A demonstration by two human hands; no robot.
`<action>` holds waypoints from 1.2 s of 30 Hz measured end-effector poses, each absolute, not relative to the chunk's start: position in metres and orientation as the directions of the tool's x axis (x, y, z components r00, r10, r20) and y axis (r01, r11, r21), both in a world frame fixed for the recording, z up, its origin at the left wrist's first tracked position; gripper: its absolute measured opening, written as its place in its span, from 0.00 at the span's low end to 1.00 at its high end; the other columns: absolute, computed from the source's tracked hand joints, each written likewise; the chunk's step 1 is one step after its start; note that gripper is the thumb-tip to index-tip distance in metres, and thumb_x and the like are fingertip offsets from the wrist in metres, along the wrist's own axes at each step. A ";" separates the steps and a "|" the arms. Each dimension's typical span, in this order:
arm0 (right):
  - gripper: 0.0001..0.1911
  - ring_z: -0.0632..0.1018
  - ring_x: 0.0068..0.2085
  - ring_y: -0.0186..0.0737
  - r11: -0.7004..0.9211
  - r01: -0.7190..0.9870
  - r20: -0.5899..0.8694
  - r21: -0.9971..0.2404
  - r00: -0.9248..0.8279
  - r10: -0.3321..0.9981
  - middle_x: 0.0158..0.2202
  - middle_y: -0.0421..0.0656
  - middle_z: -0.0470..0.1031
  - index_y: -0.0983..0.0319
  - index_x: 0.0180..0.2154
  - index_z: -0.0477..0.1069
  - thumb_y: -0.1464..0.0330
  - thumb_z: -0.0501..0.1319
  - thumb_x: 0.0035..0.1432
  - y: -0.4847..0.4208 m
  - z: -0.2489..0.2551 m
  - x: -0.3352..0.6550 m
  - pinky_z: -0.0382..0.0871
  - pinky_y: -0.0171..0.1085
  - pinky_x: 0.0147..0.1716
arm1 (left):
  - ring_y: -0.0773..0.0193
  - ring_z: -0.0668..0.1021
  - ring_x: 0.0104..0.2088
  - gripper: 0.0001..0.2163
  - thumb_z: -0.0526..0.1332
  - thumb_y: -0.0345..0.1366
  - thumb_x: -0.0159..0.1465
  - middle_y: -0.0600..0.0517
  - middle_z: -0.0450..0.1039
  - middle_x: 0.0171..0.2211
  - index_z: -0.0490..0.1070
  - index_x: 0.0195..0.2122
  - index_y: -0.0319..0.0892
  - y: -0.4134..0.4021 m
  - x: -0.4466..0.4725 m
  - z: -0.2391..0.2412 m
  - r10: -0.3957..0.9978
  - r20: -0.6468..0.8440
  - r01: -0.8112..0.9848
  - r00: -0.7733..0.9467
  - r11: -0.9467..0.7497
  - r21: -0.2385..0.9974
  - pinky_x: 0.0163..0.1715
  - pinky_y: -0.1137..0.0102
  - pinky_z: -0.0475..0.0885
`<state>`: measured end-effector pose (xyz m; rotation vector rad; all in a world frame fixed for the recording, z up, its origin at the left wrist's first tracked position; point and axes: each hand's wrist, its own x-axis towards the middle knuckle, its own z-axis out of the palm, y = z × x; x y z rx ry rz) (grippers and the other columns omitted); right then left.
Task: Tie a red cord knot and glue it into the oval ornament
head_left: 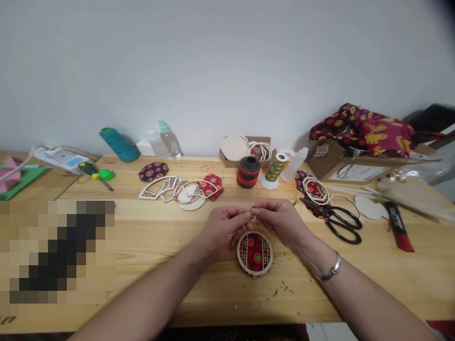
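Note:
Fingertips of my left hand (224,227) and my right hand (279,219) meet in pinches over the table. A bit of thin red cord (252,208) shows at the right fingertips, and a dark red strand hangs beneath the left fingers. How the cord runs between the two hands is hidden. Just below them lies a round ornament (254,254), with a pale lattice frame over dark red patterned fabric. Right of my right hand rest black-handled scissors (343,225) and another framed fabric piece (316,190).
Pale fan-shaped frames (159,187) and fabric pieces lie behind my left hand. At the back stand a red-and-black thread spool (248,172), a gold-green spool (277,168) and bottles. A cardboard box (346,163) with fabric and a red-black tube (400,227) are at right.

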<state>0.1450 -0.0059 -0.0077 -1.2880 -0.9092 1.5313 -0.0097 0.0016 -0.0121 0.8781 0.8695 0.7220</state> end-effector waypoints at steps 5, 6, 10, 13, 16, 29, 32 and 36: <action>0.13 0.61 0.16 0.24 -0.297 -0.183 -0.295 -0.937 -0.039 0.955 0.16 0.37 0.70 0.64 0.23 0.73 0.63 0.71 0.37 -0.008 -0.004 0.142 0.46 0.29 0.14 | 0.76 0.63 0.12 0.07 0.63 0.36 0.55 0.53 0.74 0.21 0.76 0.25 0.38 0.002 -0.010 -0.004 0.902 -0.288 0.007 0.322 0.302 0.953 0.13 0.77 0.57; 0.13 0.61 0.16 0.24 -0.298 -0.190 -0.297 -0.935 -0.036 0.954 0.15 0.36 0.70 0.64 0.23 0.73 0.63 0.71 0.37 -0.008 -0.003 0.141 0.46 0.29 0.14 | 0.74 0.66 0.14 0.06 0.62 0.34 0.55 0.53 0.75 0.22 0.76 0.25 0.39 0.001 -0.010 -0.003 0.923 -0.257 0.073 0.288 0.246 0.966 0.15 0.76 0.60; 0.15 0.61 0.16 0.24 -0.339 -0.226 -0.344 -0.913 -0.021 0.939 0.14 0.35 0.68 0.65 0.24 0.72 0.62 0.71 0.36 -0.010 -0.003 0.139 0.46 0.29 0.15 | 0.67 0.76 0.26 0.06 0.61 0.32 0.56 0.52 0.78 0.26 0.78 0.28 0.43 -0.005 -0.011 -0.004 0.976 0.030 0.245 0.217 -0.085 0.966 0.29 0.74 0.69; 0.16 0.61 0.16 0.24 -0.360 -0.235 -0.364 -0.903 -0.029 0.931 0.14 0.36 0.68 0.65 0.25 0.72 0.62 0.71 0.36 -0.011 -0.003 0.138 0.47 0.28 0.15 | 0.65 0.77 0.27 0.06 0.61 0.33 0.57 0.51 0.79 0.27 0.79 0.31 0.44 -0.007 -0.013 -0.011 0.946 0.240 0.363 0.218 -0.307 0.880 0.31 0.71 0.69; 0.15 0.60 0.15 0.24 -0.356 -0.206 -0.358 -0.912 -0.027 0.933 0.14 0.35 0.68 0.65 0.25 0.72 0.62 0.70 0.38 -0.010 -0.003 0.138 0.47 0.28 0.15 | 0.66 0.76 0.26 0.07 0.60 0.33 0.58 0.51 0.79 0.26 0.78 0.31 0.43 -0.006 -0.014 -0.013 0.935 0.268 0.376 0.231 -0.340 0.862 0.29 0.73 0.69; 0.09 0.73 0.30 0.36 0.565 0.729 0.534 -0.385 -0.323 0.781 0.28 0.45 0.74 0.64 0.34 0.73 0.72 0.54 0.61 -0.023 -0.017 0.140 0.65 0.34 0.29 | 0.72 0.68 0.18 0.06 0.62 0.34 0.54 0.56 0.71 0.18 0.74 0.23 0.38 0.007 -0.016 -0.002 0.979 -0.126 0.086 0.163 0.113 0.990 0.21 0.76 0.63; 0.09 0.72 0.30 0.38 0.647 0.758 0.562 -0.077 -0.503 0.657 0.27 0.45 0.73 0.66 0.34 0.72 0.76 0.53 0.60 -0.024 -0.015 0.142 0.64 0.36 0.29 | 0.72 0.66 0.19 0.06 0.63 0.35 0.53 0.57 0.68 0.16 0.73 0.22 0.38 0.008 -0.016 -0.004 0.981 -0.116 0.110 0.155 0.099 0.989 0.20 0.76 0.61; 0.10 0.71 0.29 0.39 0.692 0.709 0.527 0.134 -0.643 0.556 0.27 0.45 0.73 0.68 0.36 0.72 0.76 0.52 0.60 -0.026 -0.006 0.145 0.62 0.37 0.28 | 0.71 0.68 0.21 0.05 0.62 0.32 0.52 0.56 0.70 0.17 0.75 0.22 0.38 0.008 -0.014 -0.003 0.975 -0.080 0.181 0.208 0.042 0.983 0.23 0.75 0.62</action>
